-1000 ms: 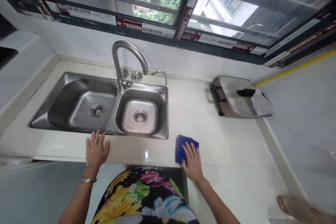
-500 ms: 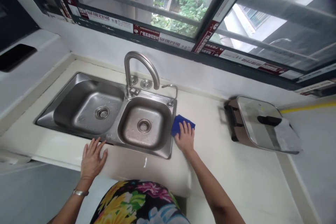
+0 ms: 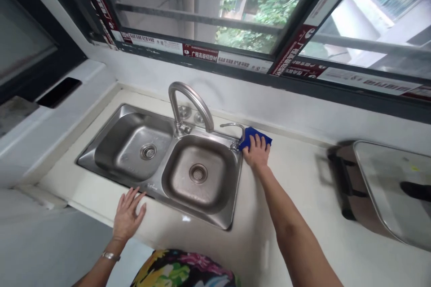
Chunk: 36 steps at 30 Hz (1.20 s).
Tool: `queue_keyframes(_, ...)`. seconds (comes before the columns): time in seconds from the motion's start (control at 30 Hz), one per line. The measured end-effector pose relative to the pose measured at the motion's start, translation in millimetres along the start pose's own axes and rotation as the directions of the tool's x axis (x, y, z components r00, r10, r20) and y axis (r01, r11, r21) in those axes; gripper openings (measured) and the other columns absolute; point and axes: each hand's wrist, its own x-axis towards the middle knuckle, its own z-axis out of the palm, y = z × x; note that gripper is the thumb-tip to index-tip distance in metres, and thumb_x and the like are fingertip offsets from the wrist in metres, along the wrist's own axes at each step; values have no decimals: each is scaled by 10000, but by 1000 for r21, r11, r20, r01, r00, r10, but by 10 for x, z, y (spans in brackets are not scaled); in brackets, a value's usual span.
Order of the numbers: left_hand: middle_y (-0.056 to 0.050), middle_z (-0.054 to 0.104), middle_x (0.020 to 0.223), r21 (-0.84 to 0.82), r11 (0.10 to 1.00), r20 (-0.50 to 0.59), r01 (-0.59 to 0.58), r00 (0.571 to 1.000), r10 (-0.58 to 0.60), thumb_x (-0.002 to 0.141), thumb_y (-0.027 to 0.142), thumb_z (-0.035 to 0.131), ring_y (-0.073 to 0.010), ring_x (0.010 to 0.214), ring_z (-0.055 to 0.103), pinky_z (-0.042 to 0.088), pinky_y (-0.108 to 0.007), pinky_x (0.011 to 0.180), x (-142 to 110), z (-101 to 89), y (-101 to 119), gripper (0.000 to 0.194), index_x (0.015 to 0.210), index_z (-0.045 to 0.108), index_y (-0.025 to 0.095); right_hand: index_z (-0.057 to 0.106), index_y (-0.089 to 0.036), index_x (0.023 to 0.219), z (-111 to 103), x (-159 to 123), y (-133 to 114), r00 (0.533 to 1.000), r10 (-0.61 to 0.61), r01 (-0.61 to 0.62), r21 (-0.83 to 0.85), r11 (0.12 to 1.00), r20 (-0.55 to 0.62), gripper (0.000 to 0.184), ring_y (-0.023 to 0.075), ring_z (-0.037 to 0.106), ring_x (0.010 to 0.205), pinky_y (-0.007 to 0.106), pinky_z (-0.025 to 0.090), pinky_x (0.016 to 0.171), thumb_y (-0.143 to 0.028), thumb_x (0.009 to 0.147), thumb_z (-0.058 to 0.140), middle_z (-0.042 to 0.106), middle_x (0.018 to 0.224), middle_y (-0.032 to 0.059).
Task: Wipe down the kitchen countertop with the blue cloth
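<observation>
A blue cloth (image 3: 255, 138) lies on the counter by the back right corner of the double sink, beside the small spout (image 3: 234, 125). My right hand (image 3: 258, 151) presses down on the cloth and holds it, fingers over its front part. The stainless steel sink (image 3: 237, 195) has two basins, each with a round drain at the bottom. My left hand (image 3: 128, 215) rests on the counter at the sink's front rim, fingers spread, holding nothing. Between the basins, at the back, stands a curved faucet (image 3: 193, 94).
On the right stands an electric pan (image 3: 363, 202) with a glass lid. A dark phone-like slab (image 3: 59, 93) lies on the ledge at the left. Behind the counter (image 3: 289, 179) runs a white wall under a dark-framed window (image 3: 296, 81).
My right hand has slid the cloth along the sink's right side, away from me towards the wall. My left hand stays by the front rim. The view has shifted.
</observation>
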Motion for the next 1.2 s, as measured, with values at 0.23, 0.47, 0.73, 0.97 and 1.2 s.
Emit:
queue_keyframes(0.23, -96, 580, 1452, -3, 999, 19, 49, 999, -49, 977, 417, 445, -288, 1440, 434, 301, -543, 1208, 3, -23, 11, 417, 1302, 639, 241, 352, -162, 1537, -18, 107, 26, 999, 16, -18, 79, 997, 31, 646, 353, 193, 1503, 639, 198, 1207, -408, 940, 336, 296, 1635, 123)
queue_keyframes(0.47, -92, 594, 1439, -23, 998, -11, 55, 998, -55, 961, 407, 450, -290, 1430, 446, 300, -551, 1206, 10, 3, 4, 420, 1291, 654, 245, 381, -153, 1519, -79, -477, 60, 1000, -2, 4, 80, 997, -30, 635, 359, 224, 1489, 636, 213, 1197, -390, 932, 338, 339, 1609, 148)
queue_keyframes(0.73, -105, 597, 1431, -53, 997, -30, 60, 998, -62, 966, 390, 464, -295, 1430, 444, 296, -558, 1205, -16, -10, 83, 405, 1287, 657, 235, 394, -148, 1514, -160, -1598, 157, 997, -27, 30, 34, 999, -66, 616, 347, 246, 1496, 624, 234, 1201, -378, 947, 321, 369, 1595, 142)
queue_keyframes(0.97, -141, 596, 1421, -54, 998, -65, 19, 998, -22, 977, 375, 450, -312, 1435, 431, 291, -571, 1199, -28, 1, 97, 419, 1302, 651, 202, 376, -150, 1520, -332, -2633, 181, 989, -110, 111, 11, 994, -96, 602, 338, 238, 1511, 610, 256, 1203, -358, 957, 340, 371, 1598, 135)
queue_keyframes(1.2, -139, 570, 1451, -87, 996, -61, 22, 998, -27, 974, 369, 457, -306, 1448, 413, 254, -549, 1217, -19, 48, 89, 427, 1326, 630, 202, 241, -219, 1577, -532, -3676, 171, 971, -233, 235, 30, 972, -58, 653, 326, 200, 1532, 620, 266, 1203, -319, 946, 379, 303, 1638, 97)
